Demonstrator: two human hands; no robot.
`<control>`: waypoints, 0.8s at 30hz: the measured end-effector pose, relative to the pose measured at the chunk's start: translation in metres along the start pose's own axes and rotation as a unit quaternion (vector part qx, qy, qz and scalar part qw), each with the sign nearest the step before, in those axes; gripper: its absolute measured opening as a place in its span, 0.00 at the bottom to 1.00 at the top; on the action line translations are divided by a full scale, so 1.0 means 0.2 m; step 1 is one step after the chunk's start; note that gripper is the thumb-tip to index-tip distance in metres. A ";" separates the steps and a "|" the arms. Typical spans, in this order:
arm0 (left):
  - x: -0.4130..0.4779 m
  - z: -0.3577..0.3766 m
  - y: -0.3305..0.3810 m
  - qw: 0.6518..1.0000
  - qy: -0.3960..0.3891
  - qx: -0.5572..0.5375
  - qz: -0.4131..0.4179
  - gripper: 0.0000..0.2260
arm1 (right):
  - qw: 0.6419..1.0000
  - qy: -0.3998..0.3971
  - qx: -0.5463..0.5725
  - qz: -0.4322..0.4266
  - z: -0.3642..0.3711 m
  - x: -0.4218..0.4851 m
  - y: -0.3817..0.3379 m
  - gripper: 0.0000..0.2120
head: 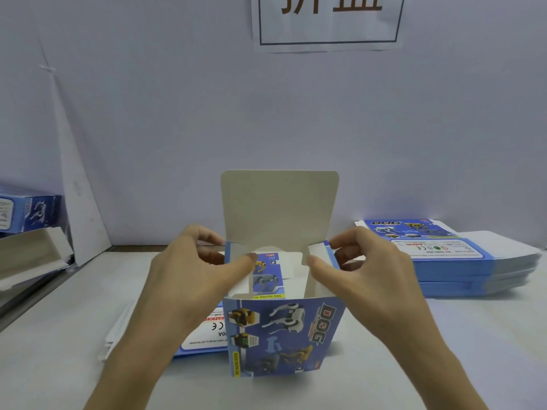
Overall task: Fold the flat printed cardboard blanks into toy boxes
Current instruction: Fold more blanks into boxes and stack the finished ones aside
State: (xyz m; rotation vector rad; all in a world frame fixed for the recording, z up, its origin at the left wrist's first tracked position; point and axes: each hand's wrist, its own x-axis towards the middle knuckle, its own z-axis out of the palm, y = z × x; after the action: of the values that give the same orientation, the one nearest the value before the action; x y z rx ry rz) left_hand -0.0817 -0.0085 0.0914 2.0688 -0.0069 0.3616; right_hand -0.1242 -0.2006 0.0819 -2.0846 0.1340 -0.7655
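Head view: toy box, upright, left hand and right hand each pinching one side flap; both best creased inward squarely before lid closes.

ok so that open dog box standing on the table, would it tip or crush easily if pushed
Probably light and tippy: the box stands on end, just thin card, its lid flap raised. The walls would likely flex or dent under a hard squeeze. On the smooth table it may slide as readily as topple.

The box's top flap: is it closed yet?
No, the top flap stands upright above the open box.
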 end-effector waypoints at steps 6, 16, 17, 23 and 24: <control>0.05 -0.08 -0.02 0.983 -0.113 -0.146 -0.006 0.09 | 0.994 -0.038 0.096 0.040 -0.06 0.04 0.01 0.12; 0.22 -0.17 -0.26 0.856 -0.390 -0.316 -0.126 0.36 | 0.823 -0.315 0.391 0.266 -0.17 0.14 0.22 0.16; 0.22 -0.15 -0.26 0.848 -0.404 -0.318 -0.125 0.35 | 0.817 -0.320 0.391 0.279 -0.16 0.14 0.23 0.14; 0.23 -0.05 -0.26 0.876 -0.300 -0.348 -0.147 0.20 | 0.772 -0.337 0.433 0.320 -0.09 0.12 0.21 0.16; 0.24 -0.02 -0.25 0.889 -0.253 -0.353 -0.146 0.17 | 0.757 -0.351 0.451 0.318 -0.07 0.11 0.19 0.20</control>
State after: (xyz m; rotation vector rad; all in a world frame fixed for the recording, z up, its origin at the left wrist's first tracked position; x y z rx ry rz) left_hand -0.0298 0.0279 0.0631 1.3522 -0.1222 -0.3421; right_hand -0.1078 -0.2422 0.0680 -1.1188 0.0285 0.3772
